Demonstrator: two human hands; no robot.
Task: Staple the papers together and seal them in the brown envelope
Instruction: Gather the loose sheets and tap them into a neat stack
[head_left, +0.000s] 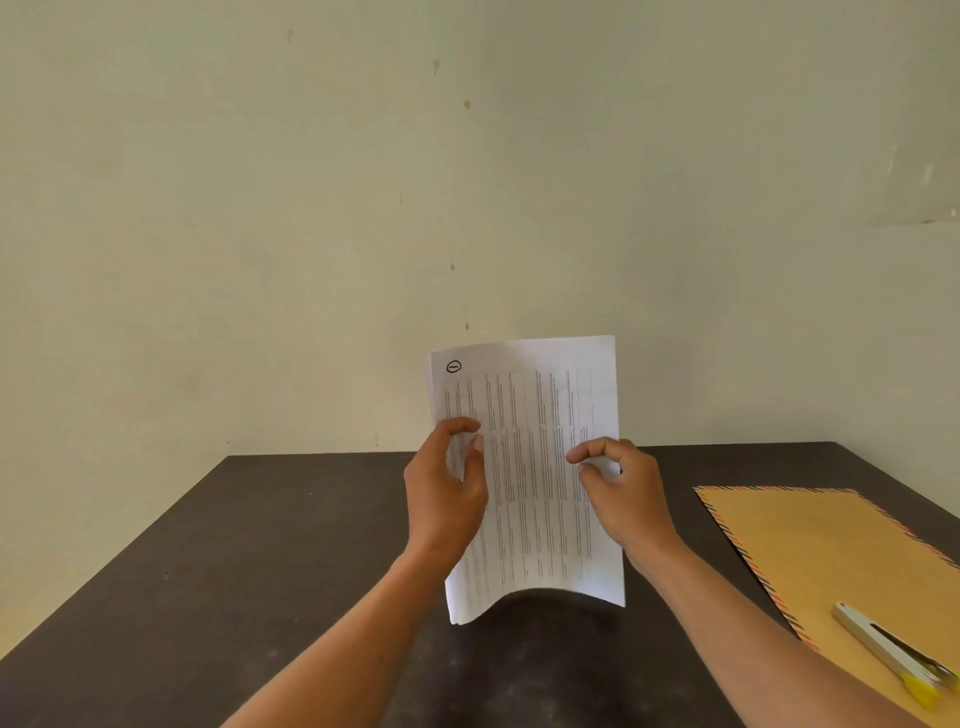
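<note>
A stack of white printed papers stands upright above the dark table, its lower edge curved just over the tabletop. My left hand pinches the stack's left edge and my right hand pinches its right edge. A small circled mark sits at the top left corner of the front sheet. The brown envelope, with a striped border, lies flat at the right. On the envelope's near end rests a metal stapler with a yellow tip.
The dark table stretches left and forward to a plain pale wall. Its back edge runs just behind the papers.
</note>
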